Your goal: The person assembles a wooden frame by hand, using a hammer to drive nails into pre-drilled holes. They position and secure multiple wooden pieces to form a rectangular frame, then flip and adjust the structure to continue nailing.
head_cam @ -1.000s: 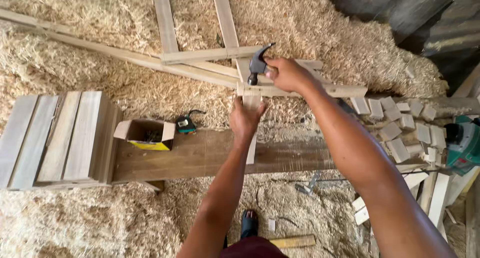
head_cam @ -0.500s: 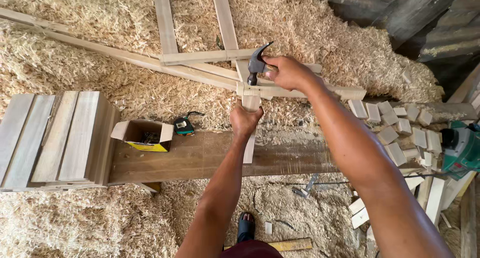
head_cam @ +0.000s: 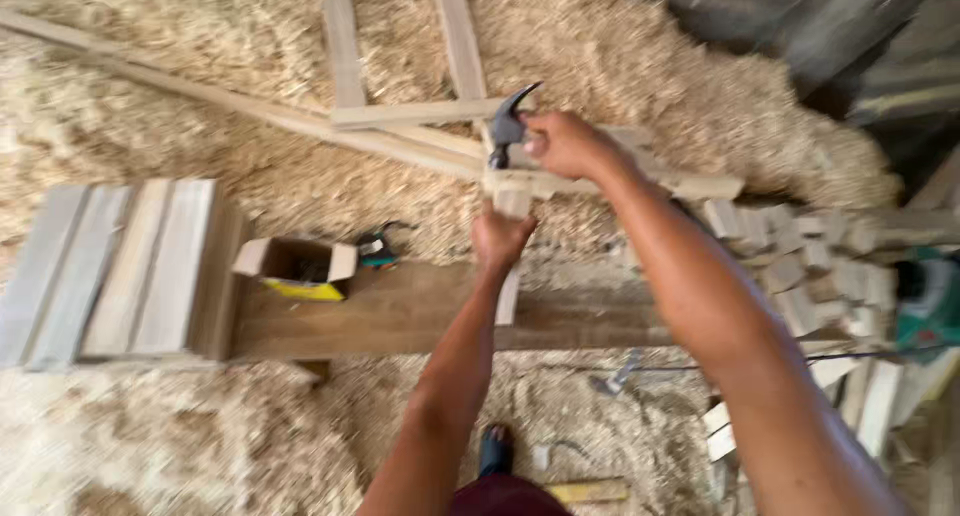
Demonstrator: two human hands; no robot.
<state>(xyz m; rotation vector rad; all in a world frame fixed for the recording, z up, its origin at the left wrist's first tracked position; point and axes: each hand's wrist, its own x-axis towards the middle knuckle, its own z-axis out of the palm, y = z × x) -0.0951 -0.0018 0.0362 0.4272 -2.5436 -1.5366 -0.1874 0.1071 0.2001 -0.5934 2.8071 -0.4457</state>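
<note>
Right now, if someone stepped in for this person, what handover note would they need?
Right hand: gripping a claw hammer, its head low over the joint.
Left hand: steadying a short wooden slat under the long batten.
Nearby: open cardboard box and stacked boards on the plank bench.
Done: the frame looks partly assembled.
Left: whether this joint is fastened cannot be told.

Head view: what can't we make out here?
- Nail under the hammer: too small, motion-blurred.
- Hammer handle: hidden inside the right hand.
- Contents of the open cardboard box: in shadow.
- Slat under the left hand: partly covered by it.
- Green tool: cut off by the right edge.
</note>
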